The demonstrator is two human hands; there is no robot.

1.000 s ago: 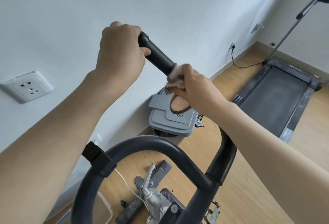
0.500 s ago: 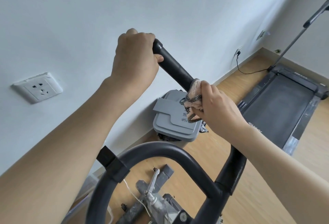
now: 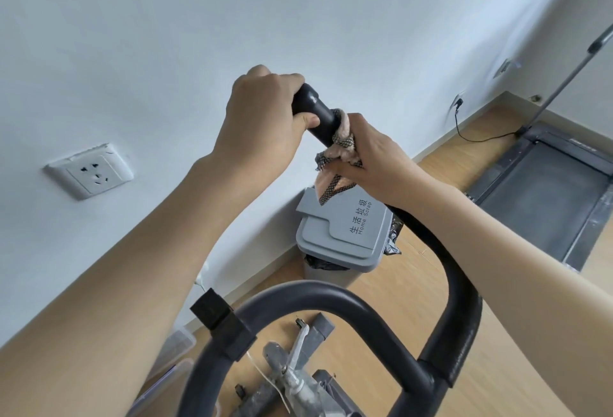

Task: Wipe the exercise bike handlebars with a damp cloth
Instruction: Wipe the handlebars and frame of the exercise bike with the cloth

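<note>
Wiping is proceeding on the upper grip; the task is judged part done.
The cloth (image 3: 341, 148) is wrapping the handlebar (image 3: 318, 111) above the grey bin (image 3: 345, 234), with the right hand (image 3: 374, 164) fingers curling tight round it. The left hand (image 3: 262, 118), higher above the bin, is gripping the bar's end. The lower loop (image 3: 298, 294), nearer than the bin, is showing no sign of wiping and is judged outstanding.

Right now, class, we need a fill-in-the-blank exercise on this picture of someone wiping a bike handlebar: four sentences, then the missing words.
1. The right hand wraps a ____ around the handlebar.
2. The left hand grips the bare end of the ____.
3. The bin lid reads Home ____.
4. The socket is set in the ____.
Missing words: cloth; handlebar; Scrap; wall.
</note>
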